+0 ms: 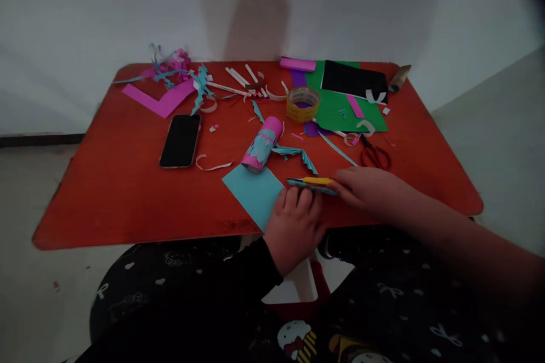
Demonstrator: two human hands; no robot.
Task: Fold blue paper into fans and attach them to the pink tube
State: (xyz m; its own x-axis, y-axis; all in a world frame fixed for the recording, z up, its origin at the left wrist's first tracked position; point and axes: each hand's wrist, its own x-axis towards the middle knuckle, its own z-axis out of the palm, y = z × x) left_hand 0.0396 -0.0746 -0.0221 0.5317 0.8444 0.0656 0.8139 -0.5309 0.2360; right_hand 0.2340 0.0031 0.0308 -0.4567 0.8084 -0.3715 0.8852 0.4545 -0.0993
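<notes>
A yellow utility knife point(317, 180) is gripped in my right hand point(360, 186), its blade end pointing left. Directly below the knife lies a narrow light blue piece point(326, 189); whether it is folded paper cannot be made out. My left hand point(296, 224) has its fingers curled down with the tips at that piece, holding it near the table's front edge. A light blue paper sheet point(251, 190) reaches under the left hand's side. Just beyond the sheet, a pink tube point(260, 144) wrapped with blue fringed paper lies tilted on its side.
The red table point(106, 193) carries a phone point(180, 140), a tape roll point(302, 104), red-handled scissors point(374, 156), and green paper point(336, 110) under a black sheet point(354, 80). Pink and blue paper scraps point(174, 68) pile at the back left. A pale wall stands behind.
</notes>
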